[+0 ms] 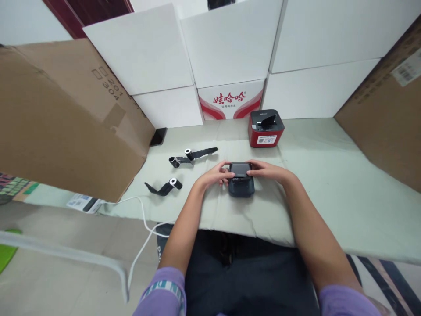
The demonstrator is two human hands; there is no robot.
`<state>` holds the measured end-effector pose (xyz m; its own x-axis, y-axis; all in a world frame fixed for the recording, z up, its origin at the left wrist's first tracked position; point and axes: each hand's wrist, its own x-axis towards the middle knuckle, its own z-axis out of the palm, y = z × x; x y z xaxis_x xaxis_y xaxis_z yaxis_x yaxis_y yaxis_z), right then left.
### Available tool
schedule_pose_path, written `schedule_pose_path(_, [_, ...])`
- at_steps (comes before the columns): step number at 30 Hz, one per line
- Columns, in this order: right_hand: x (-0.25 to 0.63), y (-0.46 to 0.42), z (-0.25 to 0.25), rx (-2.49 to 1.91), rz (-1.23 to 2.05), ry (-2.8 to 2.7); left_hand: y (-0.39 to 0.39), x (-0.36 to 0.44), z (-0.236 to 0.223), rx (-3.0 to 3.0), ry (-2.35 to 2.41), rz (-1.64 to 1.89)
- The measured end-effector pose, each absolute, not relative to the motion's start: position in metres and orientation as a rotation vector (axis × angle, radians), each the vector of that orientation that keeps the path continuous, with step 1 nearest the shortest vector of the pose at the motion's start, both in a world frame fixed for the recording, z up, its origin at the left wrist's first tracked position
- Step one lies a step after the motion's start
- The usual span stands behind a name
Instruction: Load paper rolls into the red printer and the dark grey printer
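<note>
Near the front of the table lies a small dark box-shaped device with a flat glossy lid, which looks like a portable printer (241, 186). My left hand (217, 174) grips its left side, thumb on the lid's left edge and fingers curled around the side. From the right, my right hand (263, 170) holds the far right corner, with its thumb on the lid's edge. Left of my hands are partly unrolled black paper rolls: one roll (176, 183) nearer me, and two more, a roll (174, 162) and another roll (188, 153), farther back.
A red and black printer (265, 129) stands behind my right hand. At the back left is a black phone (158, 137). White boxes (230, 52) wall off the back; cardboard panels (66, 118) stand at both sides. A white cable (143, 210) hangs over the front left edge.
</note>
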<state>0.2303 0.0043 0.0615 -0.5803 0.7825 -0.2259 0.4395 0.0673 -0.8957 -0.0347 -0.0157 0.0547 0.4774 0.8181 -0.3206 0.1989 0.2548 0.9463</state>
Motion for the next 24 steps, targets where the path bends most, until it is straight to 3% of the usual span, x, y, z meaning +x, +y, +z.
schedule_pose_path(11, [0.234, -0.002, 0.068, -1.240, 1.463, -2.168, -0.025, -0.036, 0.038, 1.730, 1.083, 0.674])
schedule_pose_path(19, [0.231, 0.005, 0.062, -1.232, 1.173, -1.957, -0.029, -0.033, 0.045, 1.776, 1.143, 0.659])
schedule_pose_path(24, [0.225, 0.008, 0.057, -1.257, 1.113, -1.851, -0.034, -0.030, 0.047, 1.916, 1.409, 0.955])
